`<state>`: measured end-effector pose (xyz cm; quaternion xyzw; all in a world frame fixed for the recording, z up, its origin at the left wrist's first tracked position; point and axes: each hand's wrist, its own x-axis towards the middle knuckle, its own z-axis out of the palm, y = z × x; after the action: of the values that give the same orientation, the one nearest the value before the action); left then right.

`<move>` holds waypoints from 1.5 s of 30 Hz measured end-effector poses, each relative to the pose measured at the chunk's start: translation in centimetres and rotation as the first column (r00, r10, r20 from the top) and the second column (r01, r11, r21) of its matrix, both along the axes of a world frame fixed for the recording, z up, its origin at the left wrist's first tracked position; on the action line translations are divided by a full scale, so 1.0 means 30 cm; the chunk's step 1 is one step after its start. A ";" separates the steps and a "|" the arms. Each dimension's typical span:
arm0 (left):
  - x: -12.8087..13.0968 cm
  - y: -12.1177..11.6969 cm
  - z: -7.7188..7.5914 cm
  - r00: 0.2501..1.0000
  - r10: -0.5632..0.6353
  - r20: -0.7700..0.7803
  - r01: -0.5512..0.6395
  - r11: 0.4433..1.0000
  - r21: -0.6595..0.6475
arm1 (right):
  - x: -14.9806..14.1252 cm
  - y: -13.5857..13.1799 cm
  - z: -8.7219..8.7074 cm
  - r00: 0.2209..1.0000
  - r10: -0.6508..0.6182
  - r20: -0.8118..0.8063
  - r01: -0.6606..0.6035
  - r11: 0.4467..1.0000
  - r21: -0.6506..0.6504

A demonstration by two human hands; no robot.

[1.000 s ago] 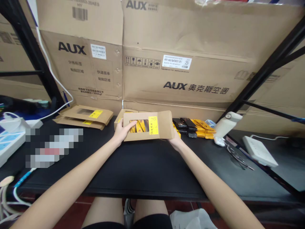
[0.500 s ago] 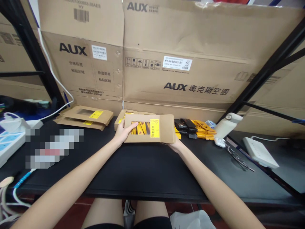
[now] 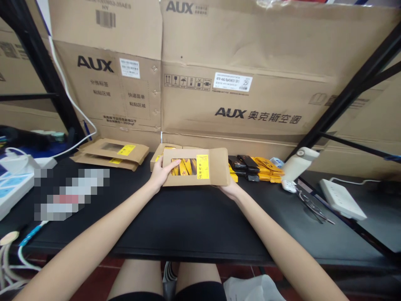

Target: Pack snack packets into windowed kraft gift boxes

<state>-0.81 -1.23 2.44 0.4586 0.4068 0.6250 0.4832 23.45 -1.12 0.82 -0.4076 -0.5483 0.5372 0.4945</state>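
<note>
A flat kraft box (image 3: 196, 167) with a clear window and a yellow label is held up over the black table (image 3: 188, 221) at frame centre, gripped at its left end by the left hand (image 3: 160, 174) and from underneath on the right by the right hand (image 3: 230, 190); loose yellow and black packets (image 3: 255, 167) are seen just right of it

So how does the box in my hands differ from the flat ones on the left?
The held box shows yellow packets through its window; the flat boxes show an empty window. The held box is gripped by the left hand and right hand; the flat boxes lie stacked. Both are brown card with yellow labels.
</note>
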 end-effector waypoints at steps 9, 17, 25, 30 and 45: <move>-0.002 -0.001 0.012 0.999 0.037 -0.003 -0.037 0.999 -0.034 | 0.003 -0.006 0.002 0.990 -0.071 0.118 0.062 0.995 0.077; -0.006 -0.003 0.019 0.997 0.075 0.007 -0.074 0.994 -0.079 | -0.009 -0.012 0.017 0.984 -0.110 0.143 0.090 0.986 0.143; -0.005 -0.005 0.018 0.998 0.063 0.008 -0.062 0.995 -0.074 | -0.006 0.010 0.007 0.979 -0.151 0.139 0.132 0.982 0.136; -0.003 -0.006 0.020 0.998 0.057 0.007 -0.056 0.995 -0.085 | 0.001 0.025 -0.005 0.982 -0.147 0.116 0.132 0.983 0.128; -0.010 0.000 0.014 0.999 0.045 -0.016 -0.045 0.997 -0.056 | -0.009 -0.006 0.019 0.987 -0.114 0.111 0.103 0.990 0.097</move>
<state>-1.12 -1.22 2.85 0.4401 0.4380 0.6207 0.4788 23.19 -1.32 1.40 -0.4447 -0.5771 0.4593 0.5082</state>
